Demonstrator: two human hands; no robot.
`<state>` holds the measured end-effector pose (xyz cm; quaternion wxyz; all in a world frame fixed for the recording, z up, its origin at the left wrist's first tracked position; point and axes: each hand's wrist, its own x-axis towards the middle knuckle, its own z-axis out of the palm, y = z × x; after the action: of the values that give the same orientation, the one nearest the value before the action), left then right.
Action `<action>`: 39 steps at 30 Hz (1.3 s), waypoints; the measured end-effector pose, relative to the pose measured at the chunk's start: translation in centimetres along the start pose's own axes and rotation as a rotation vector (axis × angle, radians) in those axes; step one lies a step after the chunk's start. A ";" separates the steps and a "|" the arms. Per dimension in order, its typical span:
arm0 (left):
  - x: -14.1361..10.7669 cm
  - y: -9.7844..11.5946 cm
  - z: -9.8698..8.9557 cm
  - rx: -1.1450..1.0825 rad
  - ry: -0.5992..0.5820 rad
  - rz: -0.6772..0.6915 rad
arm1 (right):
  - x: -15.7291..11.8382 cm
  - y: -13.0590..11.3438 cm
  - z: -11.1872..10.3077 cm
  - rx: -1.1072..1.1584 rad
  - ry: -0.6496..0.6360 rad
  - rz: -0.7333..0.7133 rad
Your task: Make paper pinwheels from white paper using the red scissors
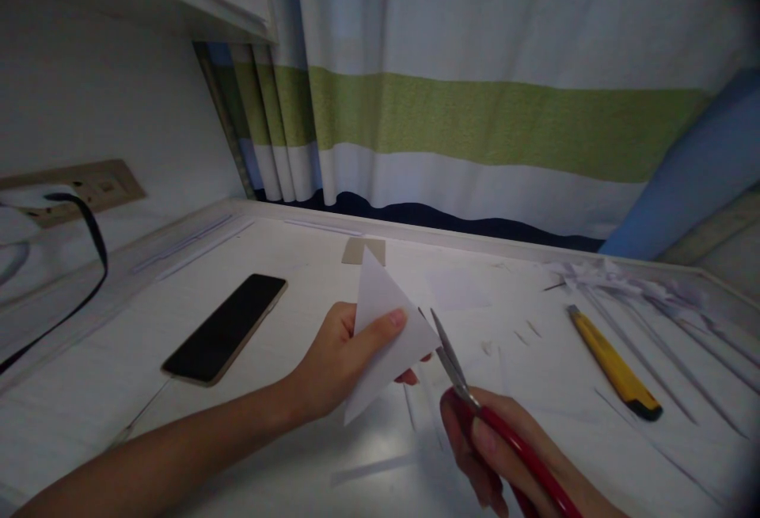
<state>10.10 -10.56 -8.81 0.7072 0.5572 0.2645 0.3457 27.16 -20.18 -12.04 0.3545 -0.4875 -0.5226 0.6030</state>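
A folded white paper triangle is pinched in my left hand, thumb on its near face and fingers behind it. One point of the paper stands up, and another points right. My right hand is closed around the red handles of a pair of scissors. The scissor blades are parted and aim up and left, right by the paper's right corner. Whether they touch the paper I cannot tell.
A black phone lies to the left and a yellow utility knife to the right. Rolled paper sticks and scraps sit at the back right. A small beige square lies behind the paper. A striped curtain hangs behind the table.
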 end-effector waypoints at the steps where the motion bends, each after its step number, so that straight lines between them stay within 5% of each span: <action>1: 0.0 0.0 0.0 0.002 0.002 -0.001 | 0.0 0.0 0.1 0.011 0.018 0.006; 39: 0.1 0.7 0.2 0.085 0.029 -0.059 | 0.0 -1.0 0.1 -0.005 0.023 0.003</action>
<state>10.17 -10.46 -8.13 0.6887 0.5736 0.3057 0.3212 26.97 -20.05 -11.09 0.3584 -0.4961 -0.5190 0.5967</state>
